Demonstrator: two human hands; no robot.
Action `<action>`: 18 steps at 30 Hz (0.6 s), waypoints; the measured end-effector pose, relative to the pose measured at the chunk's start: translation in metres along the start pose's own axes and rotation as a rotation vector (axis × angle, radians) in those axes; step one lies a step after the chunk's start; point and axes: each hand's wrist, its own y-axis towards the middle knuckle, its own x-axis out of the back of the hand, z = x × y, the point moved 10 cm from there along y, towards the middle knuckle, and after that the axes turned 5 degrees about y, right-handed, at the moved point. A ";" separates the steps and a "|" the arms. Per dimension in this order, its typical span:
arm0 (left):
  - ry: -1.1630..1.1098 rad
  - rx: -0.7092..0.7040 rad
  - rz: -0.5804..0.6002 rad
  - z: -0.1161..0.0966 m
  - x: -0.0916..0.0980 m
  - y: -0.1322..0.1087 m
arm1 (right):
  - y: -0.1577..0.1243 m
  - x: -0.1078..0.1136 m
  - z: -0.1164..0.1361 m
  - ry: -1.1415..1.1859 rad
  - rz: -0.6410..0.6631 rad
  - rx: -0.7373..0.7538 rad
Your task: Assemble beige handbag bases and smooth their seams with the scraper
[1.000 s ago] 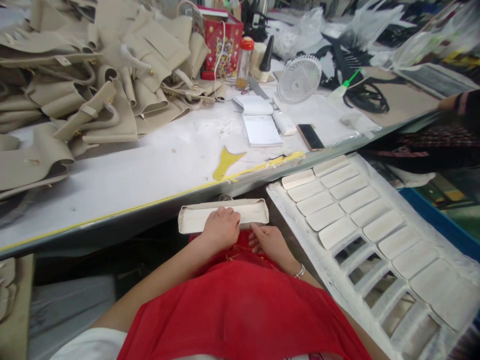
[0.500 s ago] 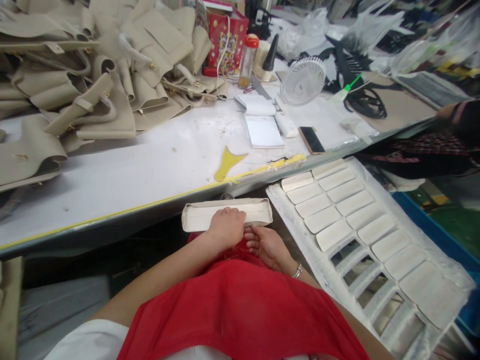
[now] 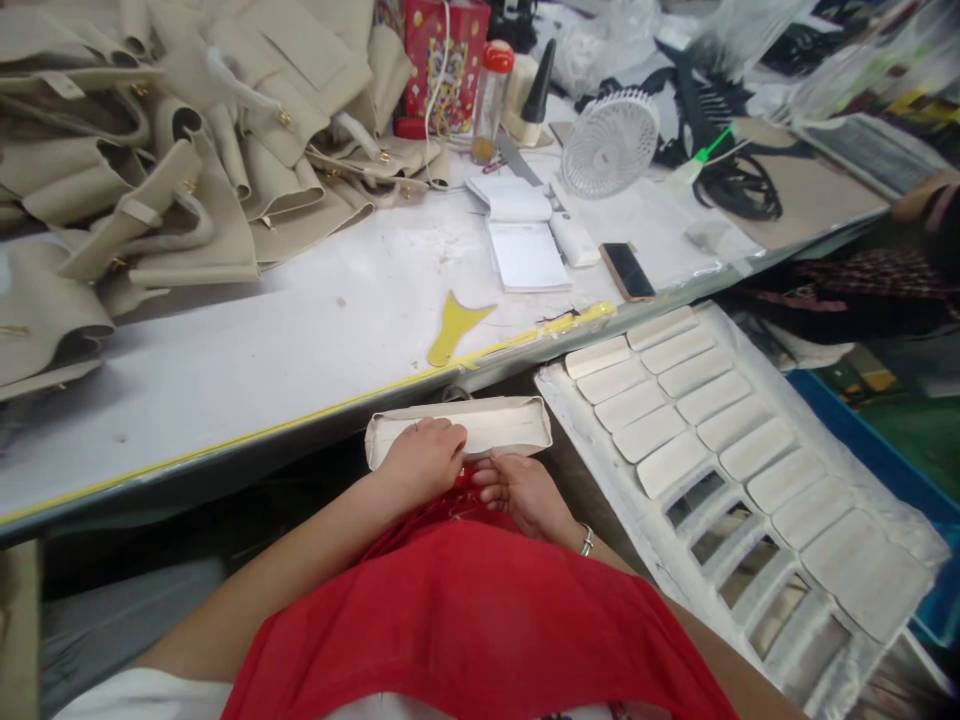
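Note:
In front of my red apron lies a long, shallow, cream box-shaped piece [image 3: 506,420] with raised walls, close to the table's front edge. My left hand [image 3: 427,455] has its fingers curled over the near wall, reaching into the hollow. Beside it my right hand [image 3: 525,490] pinches the same wall from outside, right of the middle, with its other fingers curled below. A bracelet circles the right wrist. What supports the piece from below is hidden.
Beige leather bag parts [image 3: 285,110] are heaped on the table's left. A yellow scraper [image 3: 450,330], notepad [image 3: 529,255], phone [image 3: 627,271] and fan [image 3: 611,145] lie or stand right of them. To my right, a white board [image 3: 675,560] bears rows of cream pieces. Another person's arm [image 3: 926,205] shows far right.
My left hand has slid left along the near wall. My right hand has moved slightly left, still at the wall. The view has shifted a little.

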 end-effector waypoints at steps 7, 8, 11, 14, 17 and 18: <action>-0.017 -0.009 -0.015 0.004 -0.001 -0.002 | 0.003 -0.012 -0.008 0.004 -0.024 -0.003; -0.016 -0.016 -0.010 0.003 -0.001 -0.003 | 0.004 -0.014 -0.009 0.005 -0.022 0.006; 0.001 -0.021 -0.004 0.003 -0.001 -0.004 | 0.005 -0.019 -0.012 -0.002 -0.019 0.027; 0.014 -0.028 -0.005 0.004 -0.001 -0.005 | 0.004 -0.026 -0.015 -0.020 -0.006 0.027; 0.018 -0.029 0.004 0.004 -0.002 -0.004 | 0.006 -0.035 -0.020 -0.045 0.017 0.027; 0.017 -0.027 0.004 0.005 -0.002 -0.003 | 0.007 -0.037 -0.021 -0.056 0.020 0.030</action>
